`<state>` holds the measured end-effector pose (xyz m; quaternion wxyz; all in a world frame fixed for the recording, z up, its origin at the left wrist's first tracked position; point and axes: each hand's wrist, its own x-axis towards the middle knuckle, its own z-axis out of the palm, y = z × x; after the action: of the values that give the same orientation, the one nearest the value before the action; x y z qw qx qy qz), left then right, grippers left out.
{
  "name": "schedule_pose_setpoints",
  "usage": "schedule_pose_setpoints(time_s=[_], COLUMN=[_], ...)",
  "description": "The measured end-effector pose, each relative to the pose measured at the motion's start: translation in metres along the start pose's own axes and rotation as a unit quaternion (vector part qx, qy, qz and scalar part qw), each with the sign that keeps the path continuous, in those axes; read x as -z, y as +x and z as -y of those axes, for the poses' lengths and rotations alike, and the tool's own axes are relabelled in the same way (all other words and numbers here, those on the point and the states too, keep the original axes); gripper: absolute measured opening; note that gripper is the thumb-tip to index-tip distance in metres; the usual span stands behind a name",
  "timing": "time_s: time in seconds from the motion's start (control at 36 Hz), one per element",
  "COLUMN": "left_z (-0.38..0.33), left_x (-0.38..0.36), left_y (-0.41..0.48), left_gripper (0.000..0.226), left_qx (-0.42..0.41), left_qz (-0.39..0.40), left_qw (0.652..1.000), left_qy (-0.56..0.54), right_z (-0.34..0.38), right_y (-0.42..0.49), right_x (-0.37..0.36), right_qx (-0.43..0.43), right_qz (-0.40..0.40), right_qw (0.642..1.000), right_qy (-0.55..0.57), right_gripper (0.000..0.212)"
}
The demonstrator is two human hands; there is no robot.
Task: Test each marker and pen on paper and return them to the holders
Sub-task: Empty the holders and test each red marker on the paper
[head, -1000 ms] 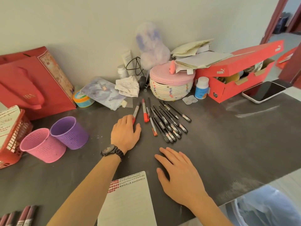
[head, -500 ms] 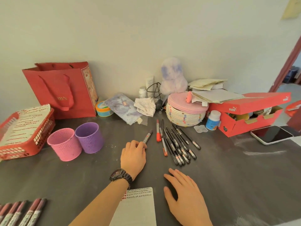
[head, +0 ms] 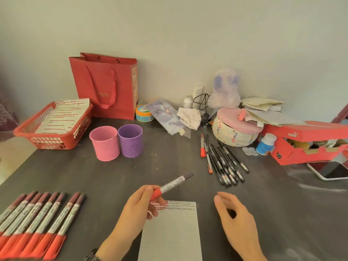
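Note:
My left hand (head: 137,208) grips a red-capped marker (head: 174,183) by its cap end, holding it just above the top of a white paper sheet (head: 171,232) marked with rows of red and dark test strokes. Beside the sheet my right hand (head: 235,221) hovers, fingers loosely curved and empty. A pink holder (head: 104,143) and a purple holder (head: 130,140) stand side by side further back. Several black pens and two red ones (head: 220,161) lie in a row at the right. Several red-capped markers (head: 37,223) lie lined up at the near left.
A red mesh tray (head: 50,127) with used sheets sits far left, a red paper bag (head: 107,87) behind it. A woven round basket (head: 235,129), an orange shoebox (head: 305,142), a small bottle (head: 265,144) and a phone (head: 329,170) crowd the right.
My left hand picked the marker up from the pen row and brought it back over the paper. My right hand lifted off the table. The view tilted up and left.

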<state>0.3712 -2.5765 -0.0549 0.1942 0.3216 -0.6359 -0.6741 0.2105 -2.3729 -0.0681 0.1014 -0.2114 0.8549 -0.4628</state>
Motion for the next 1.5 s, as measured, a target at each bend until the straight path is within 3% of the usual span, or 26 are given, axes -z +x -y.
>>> schedule_pose_setpoints(time_s=[0.08,0.14,0.19,0.28,0.42,0.47,0.58,0.64,0.78,0.86,1.0,1.11,1.22,1.36,1.5], left_z=[0.003,0.005,0.008,0.013,0.013,0.014,0.023,0.025,0.032,0.028,0.021,0.017,0.041,0.051,0.036], left_x=[0.002,0.001,-0.001,-0.004,-0.01,-0.015,-0.028,-0.033,-0.04,-0.043,-0.045,-0.047,-0.022,0.012,0.017], left_y=[-0.03,-0.045,-0.058,-0.071,-0.081,-0.084,-0.088,-0.091,-0.095,-0.098,-0.098,-0.101,-0.108,-0.105,-0.077], left_gripper=[0.044,0.043,0.044,0.048,0.047,0.046,0.054,0.05,0.05,0.045,0.041,0.044,0.053,0.058,0.062], left_qx=[0.001,0.0,0.003,0.011,-0.018,-0.045,-0.149,-0.211,-0.258,-0.293,-0.322,-0.224,-0.066,-0.071,-0.18], left_qz=[0.01,0.019,0.031,0.019,-0.043,-0.069,-0.145,-0.166,-0.177,-0.169,-0.151,-0.112,-0.037,-0.127,-0.148], left_qw=[1.0,1.0,0.999,0.996,0.973,0.955,0.881,0.85,0.826,0.815,0.801,0.856,0.927,0.95,0.922], left_qy=[-0.016,-0.009,0.016,0.091,0.228,0.286,0.425,0.453,0.469,0.47,0.481,0.452,0.368,0.278,0.311], right_z=[0.022,0.036,0.048,0.065,0.081,0.083,0.085,0.082,0.076,0.074,0.071,0.065,0.046,0.039,0.046], right_y=[-0.018,-0.032,-0.046,-0.062,-0.079,-0.085,-0.089,-0.088,-0.083,-0.079,-0.071,-0.063,-0.032,0.002,0.003], right_x=[-0.014,-0.029,-0.042,-0.056,-0.069,-0.072,-0.075,-0.074,-0.066,-0.06,-0.052,-0.046,-0.009,0.006,-0.027], right_qx=[-0.011,-0.034,-0.034,-0.007,-0.045,-0.088,-0.244,-0.289,-0.307,-0.29,-0.258,-0.202,-0.122,-0.127,-0.197], right_qz=[0.054,0.122,0.161,0.129,0.077,0.086,0.054,0.025,0.014,0.053,0.127,0.205,0.225,0.158,0.136], right_qw=[0.989,0.963,0.94,0.934,0.9,0.854,0.697,0.662,0.693,0.704,0.694,0.671,0.592,0.653,0.739], right_qy=[0.137,0.239,0.299,0.334,0.426,0.505,0.672,0.691,0.652,0.646,0.66,0.683,0.764,0.73,0.63], right_gripper=[0.041,0.049,0.046,0.025,0.02,0.021,0.041,0.049,0.055,0.053,0.051,0.054,0.05,0.052,0.054])
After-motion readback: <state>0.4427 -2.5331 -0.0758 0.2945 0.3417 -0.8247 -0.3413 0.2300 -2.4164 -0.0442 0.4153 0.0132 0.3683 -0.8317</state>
